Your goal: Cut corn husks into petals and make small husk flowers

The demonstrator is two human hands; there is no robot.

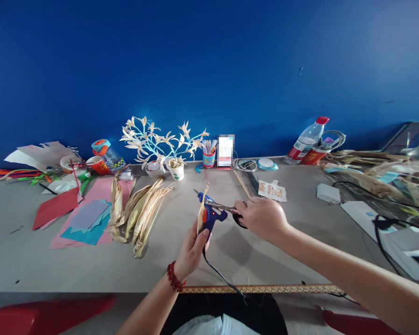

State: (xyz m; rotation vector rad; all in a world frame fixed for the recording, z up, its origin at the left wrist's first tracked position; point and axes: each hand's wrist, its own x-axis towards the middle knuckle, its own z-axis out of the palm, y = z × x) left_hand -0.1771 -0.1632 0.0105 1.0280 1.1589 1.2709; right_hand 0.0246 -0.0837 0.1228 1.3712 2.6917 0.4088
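Observation:
My left hand (192, 246) is closed around the handle of a blue glue gun (214, 217) and also pinches a pale strip of dried corn husk (200, 215). The gun's nozzle points up and to the left, and a small orange light glows on its body. From the handle a black cord runs down to the table's front edge. In my right hand (263, 216) are scissors (223, 206) with dark handles. Their blades reach left across the gun to the husk strip; whether they touch it I cannot tell. Left of my hands lies a pile of corn husks (143, 209).
Behind stand husk flowers (176, 144) in a white cup (176, 171), a pen cup (209, 158) and a phone (225, 151). Coloured paper (87, 223) lies at left. A bottle (305, 142), a white box (328, 193) and more husks (363, 163) are at right.

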